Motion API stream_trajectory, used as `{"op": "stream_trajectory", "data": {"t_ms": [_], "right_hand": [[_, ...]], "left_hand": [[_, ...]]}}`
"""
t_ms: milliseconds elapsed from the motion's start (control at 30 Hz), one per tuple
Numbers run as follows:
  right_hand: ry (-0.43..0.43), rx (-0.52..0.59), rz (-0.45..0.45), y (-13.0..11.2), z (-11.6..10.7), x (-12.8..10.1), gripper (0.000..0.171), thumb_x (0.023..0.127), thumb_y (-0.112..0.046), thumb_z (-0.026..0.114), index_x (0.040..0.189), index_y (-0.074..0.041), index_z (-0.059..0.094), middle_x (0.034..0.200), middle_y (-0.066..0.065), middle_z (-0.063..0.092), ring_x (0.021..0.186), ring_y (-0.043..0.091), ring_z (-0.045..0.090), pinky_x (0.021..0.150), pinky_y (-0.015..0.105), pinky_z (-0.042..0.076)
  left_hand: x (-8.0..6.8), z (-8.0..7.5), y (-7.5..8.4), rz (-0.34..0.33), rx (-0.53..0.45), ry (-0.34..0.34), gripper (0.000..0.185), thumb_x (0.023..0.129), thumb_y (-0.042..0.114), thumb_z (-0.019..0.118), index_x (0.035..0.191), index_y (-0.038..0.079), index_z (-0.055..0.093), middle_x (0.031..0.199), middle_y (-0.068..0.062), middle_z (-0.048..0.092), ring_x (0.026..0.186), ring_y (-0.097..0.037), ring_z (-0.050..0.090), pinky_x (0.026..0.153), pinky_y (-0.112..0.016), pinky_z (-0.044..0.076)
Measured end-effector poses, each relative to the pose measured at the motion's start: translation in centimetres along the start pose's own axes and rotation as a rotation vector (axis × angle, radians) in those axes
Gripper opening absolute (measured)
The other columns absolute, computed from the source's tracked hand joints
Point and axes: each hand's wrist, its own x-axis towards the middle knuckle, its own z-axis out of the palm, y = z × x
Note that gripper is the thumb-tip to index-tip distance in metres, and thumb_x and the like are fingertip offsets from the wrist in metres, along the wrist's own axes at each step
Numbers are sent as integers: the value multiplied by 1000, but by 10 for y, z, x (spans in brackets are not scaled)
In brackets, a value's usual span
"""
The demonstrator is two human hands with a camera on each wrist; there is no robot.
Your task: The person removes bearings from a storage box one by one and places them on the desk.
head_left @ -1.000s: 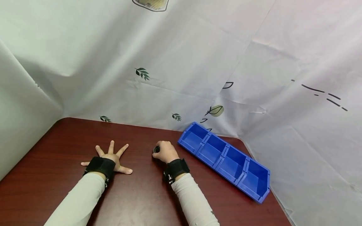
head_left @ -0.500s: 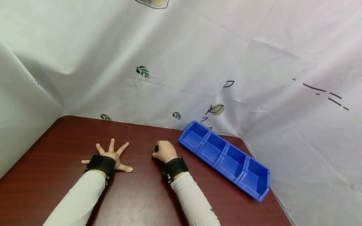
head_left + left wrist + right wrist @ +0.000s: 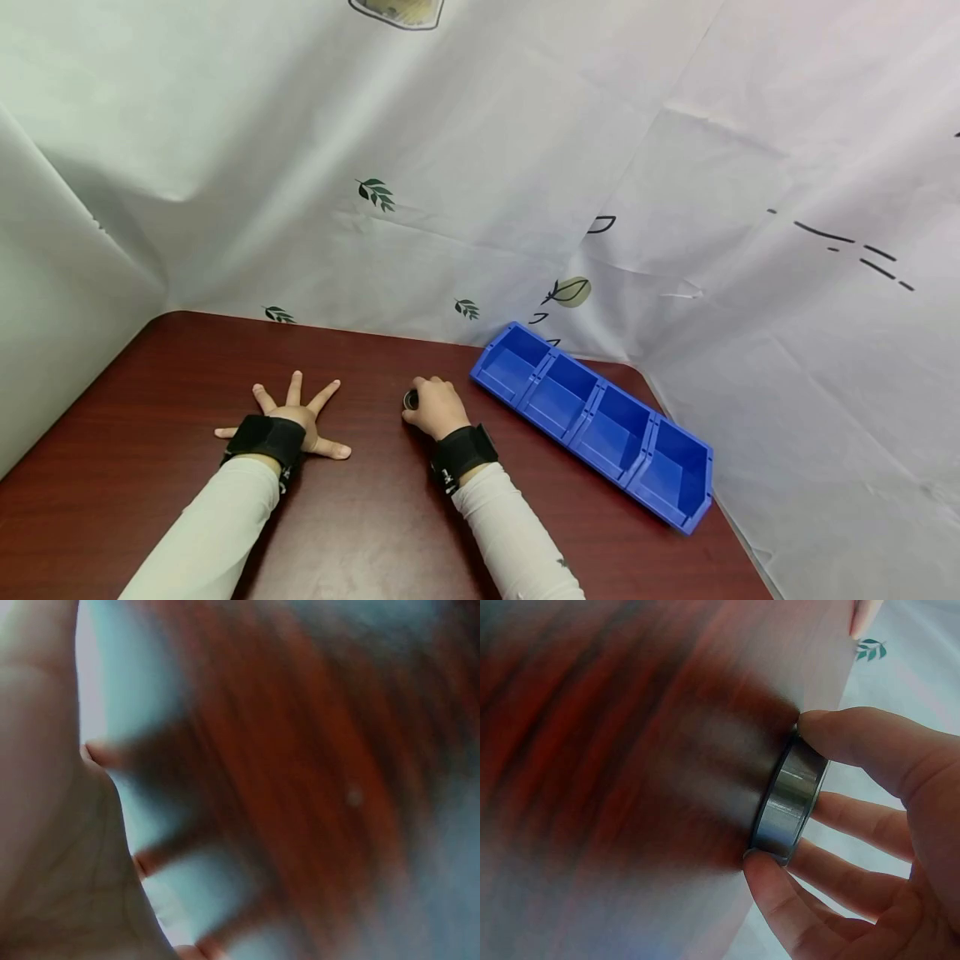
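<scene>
On the dark red surface (image 3: 375,517), toward its middle, the right hand (image 3: 435,407) grips a metal ring (image 3: 789,801), thumb and fingers curled round its rim. The right wrist view shows the ring plainly: a steel-grey band with a smooth outer face, lying flat on the wood, with a fingertip (image 3: 832,727) on one side of the rim and another on the opposite side. From the head view only a small dark part of the ring (image 3: 410,400) peeks out at 9 o'clock of the knuckles.

At 9 o'clock from that hand, well apart, the left hand (image 3: 288,414) lies palm down on the surface with all five fingers spread wide, holding nothing. Its wrist view is blurred and shows only the palm and fingers over the wood.

Both wrists wear black straps over white sleeves.

At 3 o'clock from the right hand, near it, a blue tray (image 3: 678,508) of four open compartments runs slantwise along the surface's far right edge. A white sheet printed with small leaves (image 3: 377,193) hangs behind.
</scene>
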Motion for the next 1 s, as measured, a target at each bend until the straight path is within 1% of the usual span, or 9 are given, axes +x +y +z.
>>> {"op": "stream_trajectory", "data": {"t_ms": [100, 233, 300, 400, 467, 567, 767, 867, 1000], "right_hand": [[-5, 10, 1, 2, 0, -2, 42, 84, -28, 83, 119, -10, 68, 105, 11, 67, 100, 32, 63, 84, 38, 54], [-10, 25, -2, 4, -2, -3, 45, 83, -28, 83, 122, -10, 68, 107, 12, 66, 101, 32, 63, 86, 38, 53], [-12, 30, -6, 5, -2, -4, 46, 83, -27, 83, 123, -10, 67, 109, 13, 66, 102, 33, 63, 86, 38, 54], [-17, 41, -11, 7, -3, -5, 48, 83, -26, 83, 125, -10, 67, 110, 13, 66, 102, 32, 63, 87, 38, 54], [-20, 46, -13, 8, -3, -6, 48, 84, -25, 83, 126, -10, 67, 110, 13, 66, 102, 31, 63, 87, 37, 54], [-14, 61, -20, 11, -4, -7, 48, 83, -23, 83, 127, -10, 67, 109, 12, 66, 101, 29, 63, 86, 35, 54], [1, 104, -39, 16, -5, -10, 50, 80, -19, 85, 126, -9, 67, 106, 11, 65, 97, 26, 63, 83, 32, 54], [6, 130, -40, 21, -3, -13, 52, 79, -19, 86, 126, -8, 66, 108, 12, 63, 97, 26, 63, 84, 33, 54], [21, 169, -26, 29, -3, -16, 55, 79, -17, 86, 128, -7, 64, 112, 14, 61, 98, 28, 63, 86, 37, 54]], "left_hand": [[-4, -2, 3, -5, -1, -11, 139, 57, 77, 82, 163, 29, 5, 162, -21, -25, 134, -62, -35, 76, -96, -1], [-1, -2, 3, 0, 9, -15, 140, 56, 78, 81, 163, 31, 4, 162, -21, -25, 133, -61, -37, 76, -96, -1], [3, 0, 1, 2, 13, -15, 142, 54, 80, 80, 163, 32, 4, 162, -20, -26, 132, -61, -38, 75, -96, -2], [6, 2, 0, 15, -2, -7, 147, 47, 83, 80, 163, 31, 5, 163, -21, -24, 132, -61, -37, 73, -96, -4], [7, 3, -1, 16, -5, -6, 149, 45, 85, 79, 163, 31, 5, 163, -20, -24, 132, -61, -38, 72, -95, -5], [9, 3, -1, 20, -1, -1, 147, 47, 85, 79, 163, 30, 5, 162, -21, -24, 132, -61, -37, 72, -96, -4], [7, 1, -2, 28, 16, 7, 139, 56, 80, 80, 163, 28, 7, 162, -25, -22, 131, -64, -36, 74, -96, -1], [7, 2, -5, 29, 17, 8, 137, 58, 79, 79, 162, 27, 7, 161, -26, -22, 130, -65, -37, 74, -96, 0], [8, 2, -7, 28, 7, 9, 139, 56, 80, 79, 162, 26, 7, 161, -26, -21, 129, -65, -37, 74, -96, -2]]}}
